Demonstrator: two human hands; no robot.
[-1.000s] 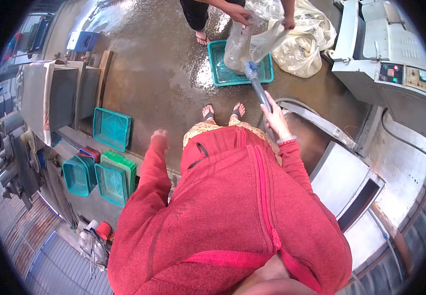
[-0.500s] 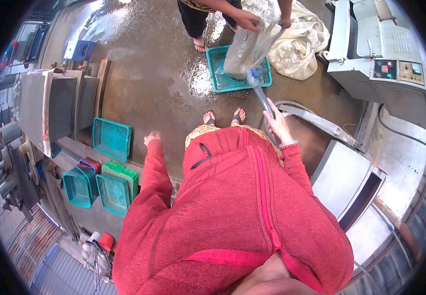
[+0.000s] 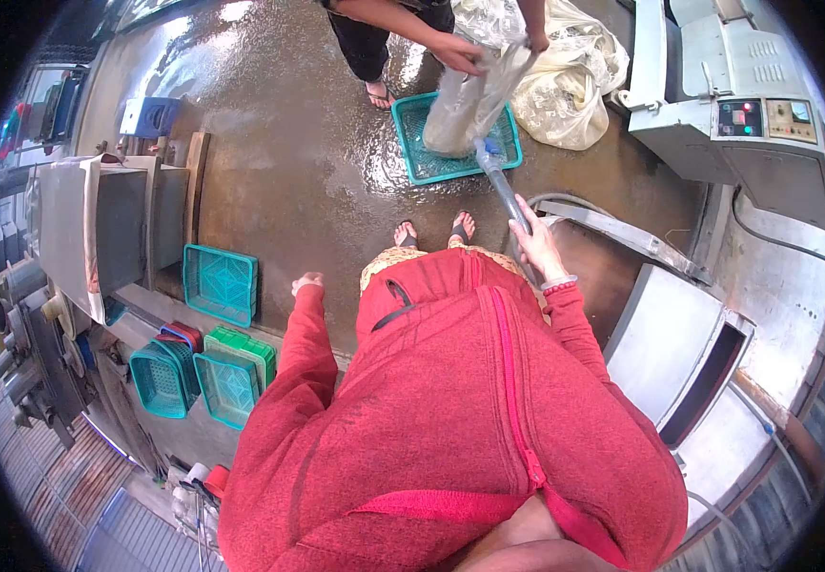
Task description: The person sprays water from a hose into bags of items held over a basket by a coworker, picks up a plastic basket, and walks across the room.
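My right hand (image 3: 538, 248) is wrapped round a grey hose (image 3: 503, 187) with a blue fitting at its far end. The hose points away from me at a wet, whitish plastic bag (image 3: 454, 119). A co-worker's hands (image 3: 458, 54) hold the bag up over a teal plastic basket (image 3: 412, 179) on the wet floor. The bag's lower end hangs inside the basket, and the hose end is over the near rim. My left hand (image 3: 307, 280) hangs out to the left, its fingers curled, with nothing visible in it.
A heap of pale plastic bags (image 3: 570, 100) lies beyond the basket. A machine with a control panel (image 3: 765, 119) stands at right, near a white metal box (image 3: 665, 343). At left are another teal basket (image 3: 221, 285), stacked baskets (image 3: 160, 381) and grey cabinets (image 3: 119, 219).
The co-worker's hands and the bag have shifted slightly left and down in view. My right hand keeps hold of the hose. My left hand has moved slightly right and down in view.
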